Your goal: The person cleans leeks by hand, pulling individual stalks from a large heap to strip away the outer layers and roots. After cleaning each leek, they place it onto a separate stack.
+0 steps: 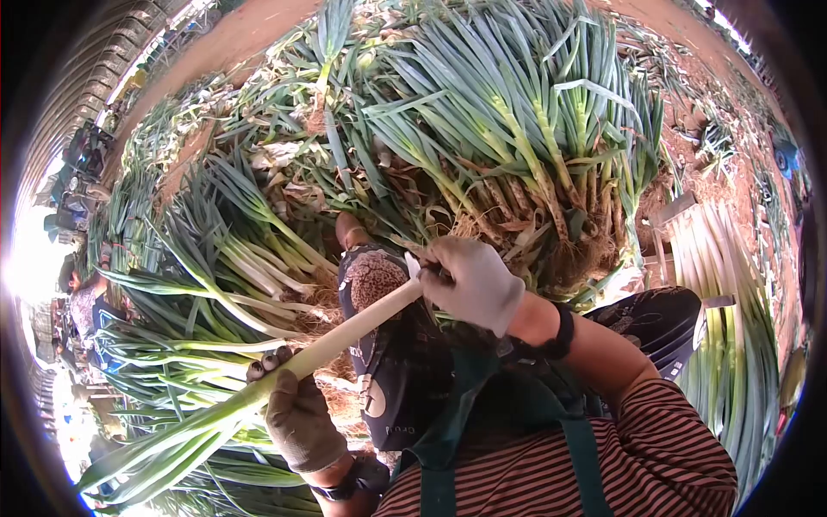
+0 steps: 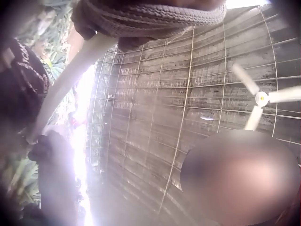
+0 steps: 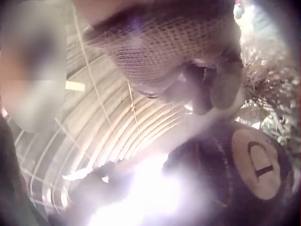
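Note:
A long green onion stalk (image 1: 349,332) lies slanted across the lap, its white end up at the right and its green leaves at the lower left. The gloved left hand (image 1: 301,422) grips it where white turns to green. At the white end the gloved right hand (image 1: 472,280) pinches the stalk with curled fingers. In the left wrist view the pale stalk (image 2: 66,80) runs from the left hand (image 2: 150,21) down to the right hand (image 2: 54,165). The right wrist view shows the right hand (image 3: 178,61) at the stalk's end; glare hides part of it.
Onions with roots (image 1: 517,112) stand bunched ahead, beside loose leaf scraps (image 1: 280,155). More onions (image 1: 198,345) lie at the left. A pile of pale, peeled stalks (image 1: 719,258) is at the right near a wooden piece (image 1: 676,209). Another person (image 1: 86,310) is at the far left.

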The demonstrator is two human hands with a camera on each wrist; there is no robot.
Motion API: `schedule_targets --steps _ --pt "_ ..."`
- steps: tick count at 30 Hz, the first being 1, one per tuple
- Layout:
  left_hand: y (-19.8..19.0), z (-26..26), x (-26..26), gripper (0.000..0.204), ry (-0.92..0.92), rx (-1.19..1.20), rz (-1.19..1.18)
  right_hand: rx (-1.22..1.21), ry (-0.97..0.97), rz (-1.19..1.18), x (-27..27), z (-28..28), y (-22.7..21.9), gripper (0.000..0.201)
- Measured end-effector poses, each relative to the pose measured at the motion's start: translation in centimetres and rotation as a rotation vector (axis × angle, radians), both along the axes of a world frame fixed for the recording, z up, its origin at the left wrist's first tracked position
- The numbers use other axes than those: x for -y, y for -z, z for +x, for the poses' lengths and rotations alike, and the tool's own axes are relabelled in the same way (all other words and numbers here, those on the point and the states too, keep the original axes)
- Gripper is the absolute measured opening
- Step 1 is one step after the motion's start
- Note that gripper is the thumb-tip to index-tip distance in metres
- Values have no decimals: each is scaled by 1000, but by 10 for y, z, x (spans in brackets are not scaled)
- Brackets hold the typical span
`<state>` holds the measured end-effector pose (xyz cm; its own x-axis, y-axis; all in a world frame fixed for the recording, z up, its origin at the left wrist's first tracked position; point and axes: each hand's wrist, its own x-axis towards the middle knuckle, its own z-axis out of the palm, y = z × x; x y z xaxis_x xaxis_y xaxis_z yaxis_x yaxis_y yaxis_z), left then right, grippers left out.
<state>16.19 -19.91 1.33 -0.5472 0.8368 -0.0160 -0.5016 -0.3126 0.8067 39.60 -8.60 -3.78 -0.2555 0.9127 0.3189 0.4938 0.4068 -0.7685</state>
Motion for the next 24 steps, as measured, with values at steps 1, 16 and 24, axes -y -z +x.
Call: schedule_targets --steps 1,16,24 --pt "1 -1 1 27 5 -1 4 12 -13 55 7 0 -2 13" --pt "-7 -10 11 39 103 -96 41 839 262 316 -30 32 25 11" --pt "-10 -14 6 24 285 -243 234 195 -133 379 -11 39 -36 38"
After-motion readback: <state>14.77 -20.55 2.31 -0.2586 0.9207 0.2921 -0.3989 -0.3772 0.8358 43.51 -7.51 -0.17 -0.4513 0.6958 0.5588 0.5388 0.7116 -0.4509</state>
